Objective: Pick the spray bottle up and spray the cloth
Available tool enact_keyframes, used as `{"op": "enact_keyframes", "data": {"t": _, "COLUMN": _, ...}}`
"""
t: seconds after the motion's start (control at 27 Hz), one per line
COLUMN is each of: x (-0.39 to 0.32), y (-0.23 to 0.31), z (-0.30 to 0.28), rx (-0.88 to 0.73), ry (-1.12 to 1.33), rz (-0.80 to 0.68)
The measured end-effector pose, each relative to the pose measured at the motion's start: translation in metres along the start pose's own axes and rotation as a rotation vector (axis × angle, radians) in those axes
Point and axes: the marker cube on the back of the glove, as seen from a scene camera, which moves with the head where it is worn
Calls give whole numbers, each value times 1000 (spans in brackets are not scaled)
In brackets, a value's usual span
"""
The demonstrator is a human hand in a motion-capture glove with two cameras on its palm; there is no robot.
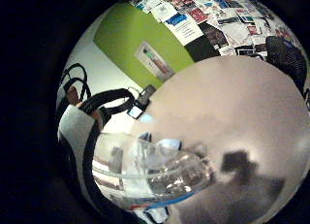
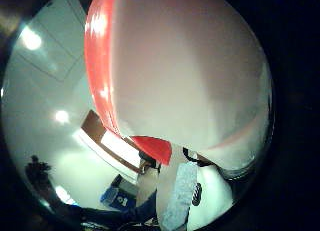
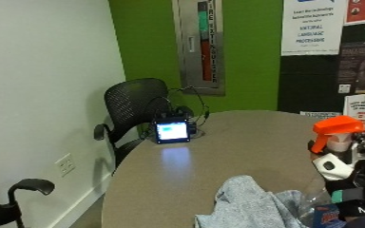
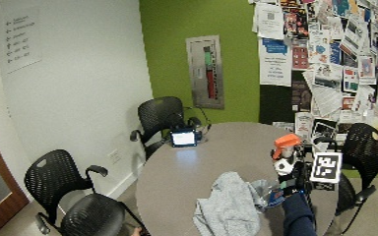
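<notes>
Round bench (image 3: 188, 175) by the green wall: the gloved right hand (image 3: 353, 187) grips the spray bottle (image 3: 335, 137), lifted just beside the grey cloth (image 3: 249, 204). Pickup looks done; spraying remains.

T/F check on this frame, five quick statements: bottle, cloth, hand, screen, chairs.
1. The spray bottle has an orange trigger head. True.
2. The grey cloth hangs over a chair back. False: it lies crumpled on the round table, beside the bottle.
3. The gloved right hand is at the bottle, which is upright. True; the clear bottle body fills the little finger side palm view.
4. The small lit screen lies next to the cloth. False: it stands at the table's far edge, apart from the cloth.
5. The chairs are red. False: the chair behind the screen is black mesh, as are the others.
</notes>
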Motion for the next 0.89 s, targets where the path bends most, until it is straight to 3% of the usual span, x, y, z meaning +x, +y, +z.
{"op": "enact_keyframes", "data": {"t": 0.89, "x": -11, "y": -9, "z": -15, "rx": 84, "ry": 37, "rz": -56}}
